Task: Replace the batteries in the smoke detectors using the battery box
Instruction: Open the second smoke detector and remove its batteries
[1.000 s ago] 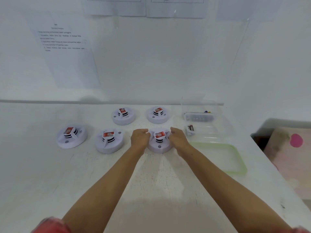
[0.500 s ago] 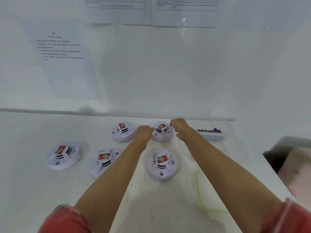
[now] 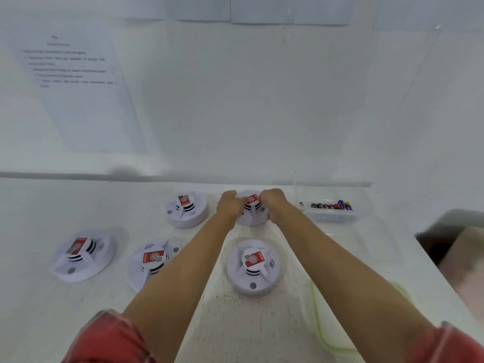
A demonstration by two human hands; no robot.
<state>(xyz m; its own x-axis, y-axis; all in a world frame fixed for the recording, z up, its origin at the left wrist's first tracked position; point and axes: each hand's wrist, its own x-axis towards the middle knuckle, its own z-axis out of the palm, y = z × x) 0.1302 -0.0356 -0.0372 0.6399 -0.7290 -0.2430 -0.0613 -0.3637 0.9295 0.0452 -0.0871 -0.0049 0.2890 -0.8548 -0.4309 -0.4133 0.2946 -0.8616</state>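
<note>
Both your hands are on the detector (image 3: 253, 217) just left of the box (image 3: 327, 217). Your left hand (image 3: 230, 205) curls round its left side and your right hand (image 3: 275, 203) curls round its right side, so both are clamped on it. It sits flat on the table (image 3: 235, 326) with its red label facing up between your knuckles. Your fingertips are hidden behind the hands, so how far they reach under the rim cannot be told.

The box is clear and open-topped, standing at the back of the table near the wall. A row of batteries (image 3: 331, 206) lies inside it, dark ones to the left and a blue and a yellow-tipped one to the right.

Four more detectors lie on the table, all left of the box, each with a red label on its raised middle:
- The second detector (image 3: 187, 209) is further left of the box than the one you hold, in the same back row and apart from it.
- The third detector (image 3: 252, 267) is left of the box and nearer you, between your forearms.
- The fourth detector (image 3: 152, 260) is well left of the box, partly under your left forearm.
- The fifth detector (image 3: 82, 254) is the farthest left of the box.

A clear lid (image 3: 320, 328) with a green rim lies nearer you than the box, partly under your right forearm.
</note>
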